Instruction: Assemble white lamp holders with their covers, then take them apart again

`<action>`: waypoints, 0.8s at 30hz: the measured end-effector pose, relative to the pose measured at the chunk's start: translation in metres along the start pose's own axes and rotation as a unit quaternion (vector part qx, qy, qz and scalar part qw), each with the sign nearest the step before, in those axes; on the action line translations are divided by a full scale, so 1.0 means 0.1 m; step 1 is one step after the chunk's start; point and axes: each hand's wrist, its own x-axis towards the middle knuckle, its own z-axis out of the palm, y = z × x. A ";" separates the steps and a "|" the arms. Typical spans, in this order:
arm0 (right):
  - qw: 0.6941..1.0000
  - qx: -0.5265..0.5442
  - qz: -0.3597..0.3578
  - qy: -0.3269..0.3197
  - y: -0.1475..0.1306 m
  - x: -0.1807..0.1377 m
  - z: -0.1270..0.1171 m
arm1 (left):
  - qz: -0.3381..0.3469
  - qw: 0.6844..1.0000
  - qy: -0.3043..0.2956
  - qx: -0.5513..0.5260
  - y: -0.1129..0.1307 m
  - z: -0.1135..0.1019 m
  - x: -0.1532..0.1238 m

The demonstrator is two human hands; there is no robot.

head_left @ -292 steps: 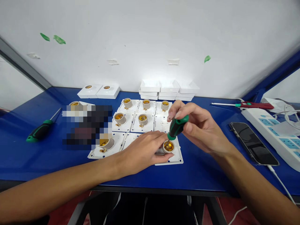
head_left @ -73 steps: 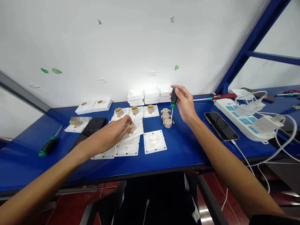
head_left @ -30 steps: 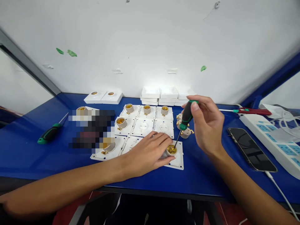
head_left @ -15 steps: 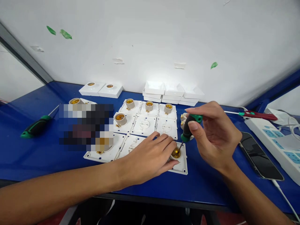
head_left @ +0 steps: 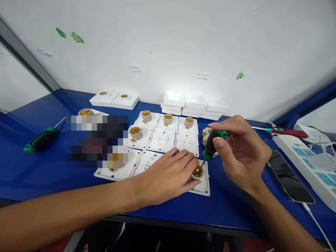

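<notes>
My right hand (head_left: 237,154) grips a green-and-black screwdriver (head_left: 210,145), thumb and fingers around its handle. The blade slants down into a lamp socket (head_left: 198,171) with a brass-coloured threaded inside. This socket sits on a white square base plate (head_left: 203,189) at the near right of the plates. My left hand (head_left: 168,173) is closed around the socket's left side, thumb at the front and fingers behind. Its forearm covers part of the neighbouring plate (head_left: 139,168). Further sockets (head_left: 135,133) stand on plates behind; two plates there hold no socket.
White covers (head_left: 174,99) are stacked by the wall, and two covers with sockets (head_left: 124,100) lie left of them. Another screwdriver (head_left: 42,139) lies at left, near a blurred-out patch. Loose sockets (head_left: 205,132), a red-handled screwdriver (head_left: 288,131), a phone (head_left: 291,176) and a power strip (head_left: 307,157) are at right.
The view has shifted slightly. Both hands, the screwdriver and the socket keep nearly the same positions relative to each other.
</notes>
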 end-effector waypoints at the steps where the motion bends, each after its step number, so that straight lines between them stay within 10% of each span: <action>1: 1.000 -0.001 -0.001 0.000 0.00 0.00 0.00 | 0.000 1.000 0.000 0.001 0.00 0.00 0.00; 24: 0.987 -0.129 -0.058 0.075 -0.09 -0.07 0.06 | 0.009 1.000 -0.005 0.006 -0.01 -0.01 0.01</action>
